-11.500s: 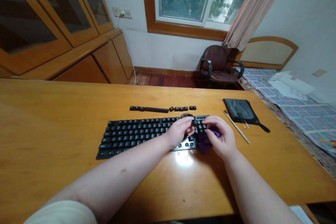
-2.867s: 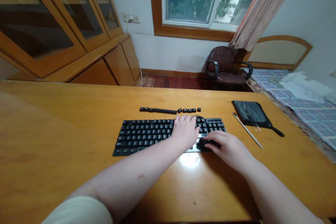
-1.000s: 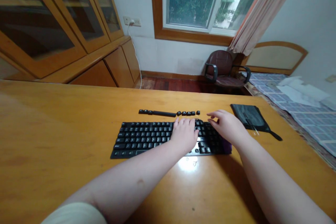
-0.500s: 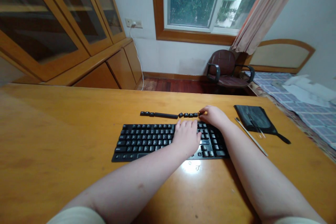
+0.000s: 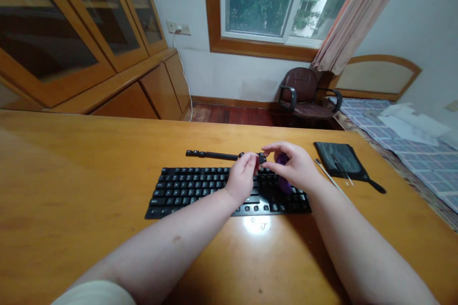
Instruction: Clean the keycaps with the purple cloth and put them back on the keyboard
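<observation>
A small black keycap (image 5: 262,158) is pinched in the fingertips of my left hand (image 5: 242,176), above the back edge of a black keyboard (image 5: 200,186). My right hand (image 5: 291,166) curls around a rounded purple object (image 5: 285,185), partly hidden in the palm; its kind is unclear. The right thumb and forefinger are spread at the keycap's right side; I cannot tell if they touch it. Behind the keyboard, loose small keycaps and a long spacebar keycap (image 5: 221,156) lie in a row. The row's right end is hidden by my hands.
On the right of the wooden desk (image 5: 89,167) lies a black pouch (image 5: 338,155) with thin tweezer-like tools on it. A slim brush (image 5: 327,171) lies beside it, partly behind my right forearm. A brown armchair (image 5: 302,88) stands beyond the desk.
My left hand has risen off the keyboard and closed on a keycap. The right hand has come back from the keycap row's right end, and the purple object now shows in it.
</observation>
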`<state>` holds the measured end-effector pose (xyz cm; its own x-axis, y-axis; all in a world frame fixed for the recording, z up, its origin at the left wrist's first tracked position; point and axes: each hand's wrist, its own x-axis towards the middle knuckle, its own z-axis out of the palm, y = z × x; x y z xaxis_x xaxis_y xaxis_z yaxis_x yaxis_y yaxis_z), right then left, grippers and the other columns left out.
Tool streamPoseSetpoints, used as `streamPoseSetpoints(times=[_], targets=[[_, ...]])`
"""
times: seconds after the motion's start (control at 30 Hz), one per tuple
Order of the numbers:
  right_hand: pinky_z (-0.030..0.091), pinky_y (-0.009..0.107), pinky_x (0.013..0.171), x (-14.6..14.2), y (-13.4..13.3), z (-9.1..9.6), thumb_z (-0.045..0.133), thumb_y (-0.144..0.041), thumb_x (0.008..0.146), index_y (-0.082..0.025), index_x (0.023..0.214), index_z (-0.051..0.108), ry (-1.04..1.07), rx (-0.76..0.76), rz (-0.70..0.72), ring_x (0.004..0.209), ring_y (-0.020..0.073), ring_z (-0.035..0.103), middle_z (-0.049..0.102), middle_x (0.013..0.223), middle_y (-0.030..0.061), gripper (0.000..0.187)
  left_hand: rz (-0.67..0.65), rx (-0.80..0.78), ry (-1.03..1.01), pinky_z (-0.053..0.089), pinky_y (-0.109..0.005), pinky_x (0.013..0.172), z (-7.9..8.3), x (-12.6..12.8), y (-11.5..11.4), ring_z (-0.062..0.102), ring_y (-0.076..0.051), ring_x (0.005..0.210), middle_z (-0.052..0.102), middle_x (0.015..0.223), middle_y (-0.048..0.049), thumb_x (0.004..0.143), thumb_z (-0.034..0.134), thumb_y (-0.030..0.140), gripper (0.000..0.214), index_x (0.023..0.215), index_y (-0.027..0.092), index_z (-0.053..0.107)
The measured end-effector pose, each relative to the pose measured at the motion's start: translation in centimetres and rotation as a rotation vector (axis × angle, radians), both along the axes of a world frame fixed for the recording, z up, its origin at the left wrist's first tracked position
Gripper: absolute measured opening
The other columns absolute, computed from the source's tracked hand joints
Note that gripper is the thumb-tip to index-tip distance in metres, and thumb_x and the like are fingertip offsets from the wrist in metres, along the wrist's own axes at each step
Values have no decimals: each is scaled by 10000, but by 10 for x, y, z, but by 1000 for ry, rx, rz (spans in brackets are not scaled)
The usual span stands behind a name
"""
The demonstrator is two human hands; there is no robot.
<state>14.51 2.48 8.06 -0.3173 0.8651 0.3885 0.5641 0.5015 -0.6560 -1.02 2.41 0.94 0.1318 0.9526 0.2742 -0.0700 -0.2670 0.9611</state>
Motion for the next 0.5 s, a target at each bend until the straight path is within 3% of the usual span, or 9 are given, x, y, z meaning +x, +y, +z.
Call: streamPoseSetpoints(times=[0.3,0.5], targets=[[488,265,629,-5,0,-4,690,-252,739,-194,953,620,-8,11,19,657,135,580,675,854,37,233,-135,-1,-134,339,-256,601,2,-1,-4,399,-116,596,419,617,30,919,391,490,361,746,184,477],[456,381,894,-8,-3,-5,502,-156,799,-206,951,596,82,192,5,1044,216,553,582,1057,88,185,-214,-132,-391,358,-233,546,-3,4,3,407,-95,570,428,696,27,865,477,502,302,834,201,462]])
